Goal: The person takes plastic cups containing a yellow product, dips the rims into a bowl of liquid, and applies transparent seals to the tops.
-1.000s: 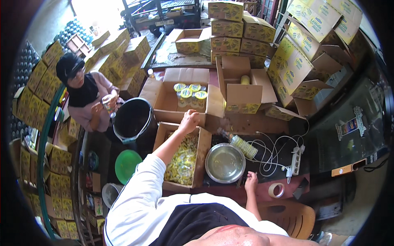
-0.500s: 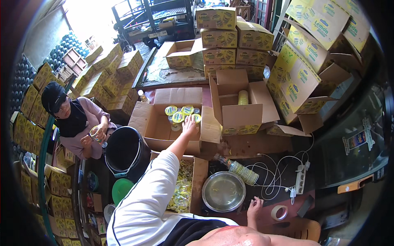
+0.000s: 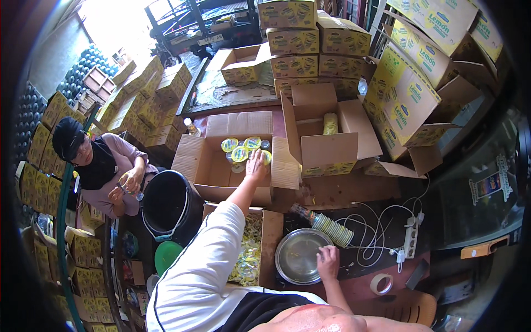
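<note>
Yellow-lidded cups (image 3: 243, 148) are filling the open box (image 3: 221, 166); the left hand (image 3: 256, 166) is reaching in, fingers spread on one cup. Best set it snug beside its neighbours. The right hand (image 3: 328, 261), fingers curled, is resting at the steel bowl (image 3: 303, 255).

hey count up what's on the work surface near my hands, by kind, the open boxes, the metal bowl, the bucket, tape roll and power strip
Open cardboard boxes: 3
Metal bowl: 1
Black bucket: 1
Tape roll: 1
Power strip: 1
Total: 7
</note>
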Demonstrator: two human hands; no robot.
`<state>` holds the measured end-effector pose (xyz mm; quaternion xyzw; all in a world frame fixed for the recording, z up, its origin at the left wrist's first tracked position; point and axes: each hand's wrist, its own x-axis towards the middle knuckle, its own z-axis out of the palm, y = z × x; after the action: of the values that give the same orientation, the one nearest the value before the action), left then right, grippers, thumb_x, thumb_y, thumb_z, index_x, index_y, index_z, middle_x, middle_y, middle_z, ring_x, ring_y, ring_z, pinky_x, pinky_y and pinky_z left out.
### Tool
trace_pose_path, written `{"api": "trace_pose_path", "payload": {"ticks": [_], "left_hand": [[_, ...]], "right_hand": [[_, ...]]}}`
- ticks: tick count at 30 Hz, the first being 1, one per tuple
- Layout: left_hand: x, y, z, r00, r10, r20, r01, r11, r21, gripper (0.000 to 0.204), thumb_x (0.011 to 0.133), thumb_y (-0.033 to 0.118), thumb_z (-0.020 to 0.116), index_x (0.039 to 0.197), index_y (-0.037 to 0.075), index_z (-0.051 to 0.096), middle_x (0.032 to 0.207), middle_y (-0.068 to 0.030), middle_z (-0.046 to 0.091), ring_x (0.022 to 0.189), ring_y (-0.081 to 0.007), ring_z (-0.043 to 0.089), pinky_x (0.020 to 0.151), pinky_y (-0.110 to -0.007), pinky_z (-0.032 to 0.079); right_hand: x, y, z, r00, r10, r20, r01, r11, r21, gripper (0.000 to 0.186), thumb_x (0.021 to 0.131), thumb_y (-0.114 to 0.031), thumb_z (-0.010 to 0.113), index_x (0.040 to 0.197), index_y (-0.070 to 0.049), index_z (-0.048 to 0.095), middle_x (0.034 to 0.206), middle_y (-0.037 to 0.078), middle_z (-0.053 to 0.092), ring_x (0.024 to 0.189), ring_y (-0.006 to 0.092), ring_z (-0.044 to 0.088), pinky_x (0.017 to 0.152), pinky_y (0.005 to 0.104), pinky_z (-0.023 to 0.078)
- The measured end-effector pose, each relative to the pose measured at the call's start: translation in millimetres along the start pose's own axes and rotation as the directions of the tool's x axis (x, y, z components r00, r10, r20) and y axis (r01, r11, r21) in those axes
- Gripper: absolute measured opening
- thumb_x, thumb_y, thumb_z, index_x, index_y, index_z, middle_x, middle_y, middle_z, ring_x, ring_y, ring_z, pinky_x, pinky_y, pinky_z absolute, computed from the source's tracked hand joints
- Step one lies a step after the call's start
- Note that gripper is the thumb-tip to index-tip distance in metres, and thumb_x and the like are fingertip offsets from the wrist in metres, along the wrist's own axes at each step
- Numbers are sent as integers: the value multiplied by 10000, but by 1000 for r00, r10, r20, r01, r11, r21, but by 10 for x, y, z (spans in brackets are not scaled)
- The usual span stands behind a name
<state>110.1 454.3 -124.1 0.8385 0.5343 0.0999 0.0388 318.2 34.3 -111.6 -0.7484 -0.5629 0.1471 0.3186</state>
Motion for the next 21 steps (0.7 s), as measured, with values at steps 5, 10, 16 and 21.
{"api": "trace_pose_path", "payload": {"ticks": [5,10,16,21], "left_hand": [[-81,-113,-103,998,50,27,-48,997,-54,831,649,179,805,1359,44,394,1245,-183,469,1189,-368,486,969,-455,458],[-491,133,-249,989,-127,-77,111,977,-182,808,639,170,823,1318,43,402,1214,-203,449,1165,-397,459,939,-466,467],[-1063,229,-733,922,-258,-289,71,845,-530,846,601,107,833,1330,29,410,1206,-189,412,1134,-374,471,993,-436,428],[-1741,647,-1686,823,-211,-528,-124,840,-529,719,616,28,759,1279,57,484,1155,-165,498,1092,-354,521,977,-419,436]], "right_hand": [[-72,14,377,960,3,279,105,923,-371,405,680,-174,770,1067,-109,666,1147,115,528,1115,305,508,948,454,399],[-141,23,477,921,-11,389,138,944,-301,464,644,-166,787,1090,-119,668,1158,123,530,1142,306,503,982,447,391],[-228,-8,278,973,33,231,-1,990,-138,375,649,-125,815,975,-106,631,1078,140,529,1029,334,566,868,423,485],[-423,319,537,936,135,326,-102,988,-116,327,760,-117,727,1059,-119,596,1172,190,518,891,393,625,773,456,536]]}}
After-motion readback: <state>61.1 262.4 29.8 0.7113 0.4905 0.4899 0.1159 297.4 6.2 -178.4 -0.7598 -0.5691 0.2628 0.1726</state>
